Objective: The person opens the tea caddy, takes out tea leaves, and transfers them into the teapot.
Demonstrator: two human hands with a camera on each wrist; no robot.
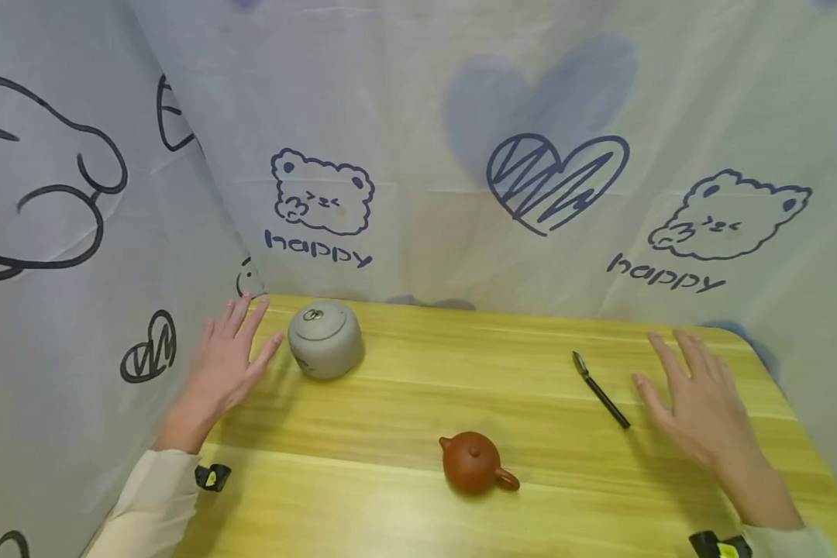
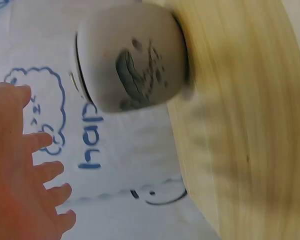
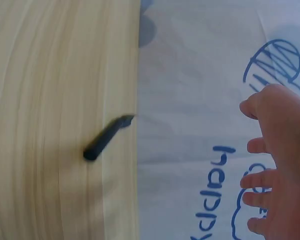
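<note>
My left hand (image 1: 226,364) is at the left, fingers straight and spread, with nothing in it. Just right of its thumb stands a grey lidded tea jar (image 1: 325,341); the left wrist view shows a dark painted design on the jar (image 2: 135,65). On the right side my right hand (image 1: 704,415) is spread and holds nothing. To its left lies a slim black-handled tool (image 1: 603,399) with a pointed metal tip, angled toward the back. A small reddish-brown clay teapot (image 1: 472,463) sits between the hands, nearer the front, its handle pointing right.
The yellow wood-grain table (image 1: 390,403) carries these things. A pale cloth (image 1: 418,232) with bear, heart and "happy" drawings hangs behind its back edge, and another drawn-on cloth (image 1: 56,325) hangs along the left. Black bands (image 1: 212,477) are near the wrists.
</note>
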